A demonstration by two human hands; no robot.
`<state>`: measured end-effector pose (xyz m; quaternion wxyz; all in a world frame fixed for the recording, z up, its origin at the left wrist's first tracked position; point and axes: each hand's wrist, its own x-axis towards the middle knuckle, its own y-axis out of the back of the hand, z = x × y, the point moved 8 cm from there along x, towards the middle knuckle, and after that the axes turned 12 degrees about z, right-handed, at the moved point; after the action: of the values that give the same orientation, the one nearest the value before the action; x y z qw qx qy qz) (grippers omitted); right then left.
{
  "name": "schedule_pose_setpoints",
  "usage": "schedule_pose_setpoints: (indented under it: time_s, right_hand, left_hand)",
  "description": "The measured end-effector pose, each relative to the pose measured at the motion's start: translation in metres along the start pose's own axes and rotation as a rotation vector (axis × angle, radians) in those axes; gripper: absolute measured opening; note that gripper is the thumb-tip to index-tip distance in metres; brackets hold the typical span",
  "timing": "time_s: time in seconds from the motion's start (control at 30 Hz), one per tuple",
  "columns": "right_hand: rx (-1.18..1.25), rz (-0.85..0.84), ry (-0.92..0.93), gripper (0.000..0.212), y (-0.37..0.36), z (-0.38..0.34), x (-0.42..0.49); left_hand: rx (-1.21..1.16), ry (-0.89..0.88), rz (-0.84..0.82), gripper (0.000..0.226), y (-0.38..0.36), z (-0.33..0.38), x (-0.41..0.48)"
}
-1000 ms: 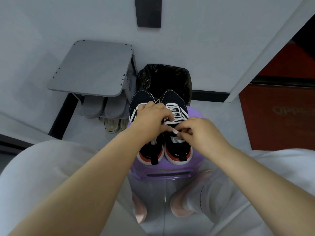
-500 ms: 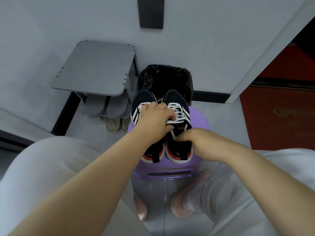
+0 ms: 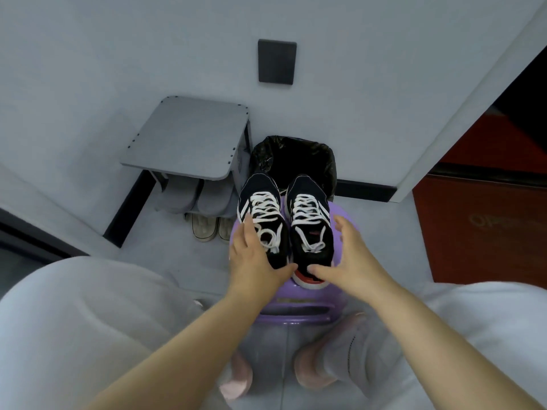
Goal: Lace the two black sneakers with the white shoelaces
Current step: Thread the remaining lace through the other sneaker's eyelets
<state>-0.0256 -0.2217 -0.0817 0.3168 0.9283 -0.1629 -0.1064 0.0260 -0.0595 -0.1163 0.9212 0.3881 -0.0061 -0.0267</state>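
Two hands flank the pair on the purple stool [image 3: 296, 319]. My left hand [image 3: 251, 258] lies flat against the left sneaker [image 3: 266, 208]. My right hand [image 3: 352, 255] is spread loosely beside the right sneaker [image 3: 310, 232]. White shoelaces [image 3: 307, 208] run through both.

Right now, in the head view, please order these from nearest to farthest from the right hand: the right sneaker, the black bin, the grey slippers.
1. Right sneaker: beside the right hand, thumb at its heel.
2. Black bin: behind the stool, past the toes.
3. Grey slippers: far left, under the shelf.
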Motion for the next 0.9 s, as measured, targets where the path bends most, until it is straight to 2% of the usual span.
schedule_pose_setpoints:
  time_s: [0.13, 0.23, 0.37, 0.47, 0.6, 0.73, 0.8, 0.9]
  right_hand:
    - [0.232, 0.287, -0.145, 0.073, -0.033, 0.026, -0.01]
    - [0.299, 0.408, -0.22, 0.078, -0.045, 0.037, -0.012]
    - [0.359, 0.504, -0.206, 0.055, -0.04, 0.034, -0.008]
    - [0.433, 0.584, -0.185, 0.051, -0.03, 0.022, -0.005]
    - [0.504, 0.609, -0.079, 0.059, -0.027, -0.022, 0.008]
    - [0.533, 0.541, -0.014, 0.07, -0.04, -0.071, 0.042]
    - [0.546, 0.508, -0.019, 0.068, -0.05, -0.091, 0.066]
    - [0.558, 0.464, -0.072, 0.064, -0.075, -0.114, 0.105]
  left_hand:
    - [-0.182, 0.237, 0.148, 0.106, -0.008, -0.024, -0.011]
    - [-0.237, 0.233, 0.198, 0.084, -0.008, -0.023, -0.015]
    - [-0.237, 0.222, 0.178, 0.07, 0.002, -0.025, -0.007]
    - [-0.209, 0.182, 0.169, 0.057, 0.027, -0.021, 0.009]
    - [-0.205, 0.013, 0.236, 0.05, 0.085, 0.001, 0.039]
    - [-0.216, -0.075, 0.357, 0.05, 0.155, 0.001, 0.09]
    - [-0.245, -0.074, 0.394, 0.054, 0.179, -0.009, 0.12]
    - [-0.276, 0.022, 0.427, 0.052, 0.192, -0.034, 0.163]
